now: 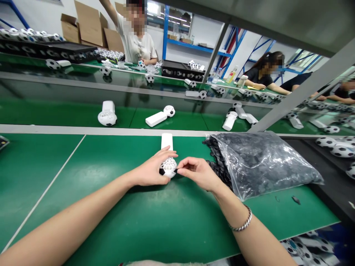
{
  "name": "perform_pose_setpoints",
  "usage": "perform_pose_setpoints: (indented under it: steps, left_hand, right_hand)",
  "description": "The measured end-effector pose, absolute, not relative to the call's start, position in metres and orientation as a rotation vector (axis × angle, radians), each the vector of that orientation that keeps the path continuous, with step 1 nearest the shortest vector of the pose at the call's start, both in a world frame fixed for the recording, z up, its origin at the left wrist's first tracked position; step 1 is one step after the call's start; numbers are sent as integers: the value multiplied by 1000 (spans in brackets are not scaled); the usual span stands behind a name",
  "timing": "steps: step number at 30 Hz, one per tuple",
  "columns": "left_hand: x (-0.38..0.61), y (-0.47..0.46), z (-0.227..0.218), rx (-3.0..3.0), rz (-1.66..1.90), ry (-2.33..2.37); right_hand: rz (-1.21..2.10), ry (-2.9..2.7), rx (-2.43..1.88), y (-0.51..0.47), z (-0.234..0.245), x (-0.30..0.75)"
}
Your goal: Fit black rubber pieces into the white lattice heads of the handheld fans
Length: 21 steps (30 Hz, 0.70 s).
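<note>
Barely visible: black piece (176, 171) pinched by right hand (198, 173); left hand (152, 167) gripping white lattice ball (168, 167).

I can make out no text, label, brand or number anywhere in my view.

The left hand (152, 169) grips a white soccer-ball-patterned handheld fan (168, 167) on the green bench (55, 192). The right hand (198, 173) pinches a small black piece (176, 171) against the fan's head, just beside a clear plastic bag of black pieces (263, 162).
</note>
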<state>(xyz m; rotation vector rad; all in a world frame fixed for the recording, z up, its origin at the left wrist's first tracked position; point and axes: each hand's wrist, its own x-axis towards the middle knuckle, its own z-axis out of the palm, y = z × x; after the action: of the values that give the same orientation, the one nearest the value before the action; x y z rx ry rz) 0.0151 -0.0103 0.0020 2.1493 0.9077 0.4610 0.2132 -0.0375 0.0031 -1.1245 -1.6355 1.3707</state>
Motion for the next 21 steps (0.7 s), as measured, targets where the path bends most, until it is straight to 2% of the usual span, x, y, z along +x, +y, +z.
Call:
perform_pose_setpoints:
  steps: [3, 16, 21]
  left_hand:
    - [16, -11, 3, 2133, 481, 920]
    - [30, -16, 1, 2188, 536, 1008]
    - [27, -15, 3, 2150, 541, 985]
  right_hand:
    - [1349, -1625, -1130, -36, -2, 209]
    - [1625, -1461, -1171, -24, -9, 206]
    - [1519, -1510, -1154, -21, -6, 208]
